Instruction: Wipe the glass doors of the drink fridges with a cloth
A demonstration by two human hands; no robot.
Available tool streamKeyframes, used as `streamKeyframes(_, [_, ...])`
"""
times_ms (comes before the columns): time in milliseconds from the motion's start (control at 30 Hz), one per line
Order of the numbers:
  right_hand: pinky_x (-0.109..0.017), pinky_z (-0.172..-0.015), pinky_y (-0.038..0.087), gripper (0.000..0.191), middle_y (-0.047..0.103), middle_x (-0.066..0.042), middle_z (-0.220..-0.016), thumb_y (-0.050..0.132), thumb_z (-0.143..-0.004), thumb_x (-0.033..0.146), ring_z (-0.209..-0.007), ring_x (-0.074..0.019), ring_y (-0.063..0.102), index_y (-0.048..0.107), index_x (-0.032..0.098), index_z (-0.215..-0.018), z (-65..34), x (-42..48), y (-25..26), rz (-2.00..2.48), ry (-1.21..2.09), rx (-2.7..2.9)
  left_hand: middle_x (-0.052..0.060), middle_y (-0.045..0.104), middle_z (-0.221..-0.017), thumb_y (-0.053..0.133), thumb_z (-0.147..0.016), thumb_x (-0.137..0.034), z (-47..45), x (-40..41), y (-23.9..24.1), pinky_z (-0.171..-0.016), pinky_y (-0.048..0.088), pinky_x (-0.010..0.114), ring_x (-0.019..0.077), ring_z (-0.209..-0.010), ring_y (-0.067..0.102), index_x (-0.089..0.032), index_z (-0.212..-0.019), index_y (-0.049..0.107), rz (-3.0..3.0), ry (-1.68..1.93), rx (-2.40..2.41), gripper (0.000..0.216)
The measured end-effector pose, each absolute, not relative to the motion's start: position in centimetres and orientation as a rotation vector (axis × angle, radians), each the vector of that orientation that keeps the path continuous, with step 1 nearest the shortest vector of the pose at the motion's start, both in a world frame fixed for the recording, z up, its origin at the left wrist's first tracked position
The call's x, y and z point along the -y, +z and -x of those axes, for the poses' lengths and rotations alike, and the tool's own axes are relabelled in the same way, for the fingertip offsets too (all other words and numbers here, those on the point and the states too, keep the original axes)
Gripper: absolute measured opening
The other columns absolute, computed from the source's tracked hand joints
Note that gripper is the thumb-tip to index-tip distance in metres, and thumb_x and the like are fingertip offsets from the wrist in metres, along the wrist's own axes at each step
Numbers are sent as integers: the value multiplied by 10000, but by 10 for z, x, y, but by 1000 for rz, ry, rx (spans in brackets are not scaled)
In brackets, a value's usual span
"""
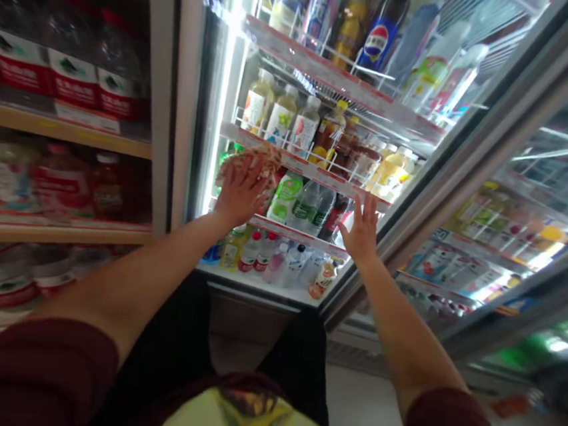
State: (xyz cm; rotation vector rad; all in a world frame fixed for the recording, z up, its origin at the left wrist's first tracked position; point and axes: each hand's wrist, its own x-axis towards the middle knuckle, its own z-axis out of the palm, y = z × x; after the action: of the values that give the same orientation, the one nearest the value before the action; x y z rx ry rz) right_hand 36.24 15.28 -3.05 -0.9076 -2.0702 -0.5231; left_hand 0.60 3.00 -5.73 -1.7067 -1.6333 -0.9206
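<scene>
I face an open drinks fridge [267,285] with lit shelves. My left hand [240,192] reaches into the left side of the middle shelves and presses on a crinkled patterned packet [256,160], fingers closed over it. My right hand [361,228] is spread open in front of the third shelf, next to a dark bottle [337,215] and some clear water bottles [312,206]. It holds nothing.
The glass fridge door [495,213] swings open at the right. Wooden shelves [65,130] with red-labelled water bottles stand at the left. Juice and tea bottles [283,112] fill the upper fridge shelves, small bottles [270,255] the bottom one.
</scene>
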Motion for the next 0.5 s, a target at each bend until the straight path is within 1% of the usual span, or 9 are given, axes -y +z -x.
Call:
streamKeyframes(67, [-709, -1353, 370, 678, 421, -206, -1821, 546, -1097, 224, -1742, -365, 312, 444, 202, -1767, -355, -143, -67, 780, -459, 2058, 178, 371, -1853, 600, -1097, -319, -17, -27, -80, -1418, 106, 765, 413, -1778, 173, -188, -1629, 628, 1795, -874, 1694, 549])
streamKeyframes(100, [-665, -1350, 409, 618, 511, -197, -1766, 496, -1113, 216, -1702, -337, 406, 511, 206, -1731, -348, -136, -86, 698, -418, 2077, 177, 410, -1835, 609, -1090, -323, -25, -25, -96, -1408, 139, 780, 429, -1768, 207, -204, -1594, 669, 1864, -834, 1713, 521])
streamKeyframes(167, [-566, -1313, 504, 564, 645, -170, -1655, 468, -1131, 235, -1582, -291, 579, 585, 230, -1683, -330, -118, -122, 524, -306, 2163, 178, 488, -1791, 620, -1086, -325, -41, -23, -128, -1395, 199, 775, 432, -1750, 272, -232, -1565, 700, 1996, -760, 1711, 494])
streamKeyframes(200, [-521, -1287, 540, 552, 678, -161, -1620, 470, -1141, 255, -1528, -273, 634, 592, 238, -1679, -320, -110, -139, 463, -238, 2199, 180, 518, -1771, 619, -1090, -334, -50, -24, -143, -1397, 215, 762, 429, -1743, 294, -239, -1567, 701, 2036, -754, 1702, 494])
streamKeyframes(267, [-504, -1269, 560, 567, 679, -166, -1620, 497, -1149, 323, -1516, -277, 647, 558, 230, -1705, -302, -95, -170, 464, -86, 2175, 176, 532, -1763, 590, -1111, -380, -71, -28, -169, -1410, 233, 723, 413, -1742, 304, -240, -1609, 664, 2113, -799, 1652, 522])
streamKeyframes(333, [-556, -1263, 556, 657, 630, -217, -1660, 552, -1133, 432, -1558, -327, 608, 502, 174, -1735, -288, -84, -195, 553, 75, 2052, 182, 496, -1787, 518, -1143, -447, -96, -34, -188, -1419, 271, 673, 389, -1744, 307, -211, -1659, 607, 2205, -919, 1580, 574])
streamKeyframes(400, [-606, -1236, 565, 773, 608, -266, -1665, 596, -1095, 533, -1565, -378, 596, 478, 124, -1740, -282, -76, -212, 643, 248, 1899, 199, 452, -1811, 400, -1173, -505, -123, -38, -202, -1409, 346, 601, 354, -1737, 336, -167, -1711, 530, 2319, -1095, 1499, 648])
streamKeyframes(467, [-613, -1191, 595, 806, 663, -266, -1604, 630, -1056, 570, -1503, -392, 651, 514, 124, -1718, -282, -71, -218, 709, 415, 1766, 202, 435, -1820, 280, -1186, -539, -145, -39, -209, -1388, 409, 539, 320, -1726, 367, -161, -1783, 403, 2404, -1299, 1416, 717])
streamKeyframes(500, [-603, -1166, 614, 780, 709, -245, -1551, 648, -1039, 562, -1445, -383, 697, 558, 146, -1692, -285, -69, -216, 742, 479, 1706, 191, 428, -1826, 245, -1188, -549, -151, -37, -208, -1378, 429, 516, 305, -1724, 374, -181, -1818, 320, 2429, -1384, 1363, 734])
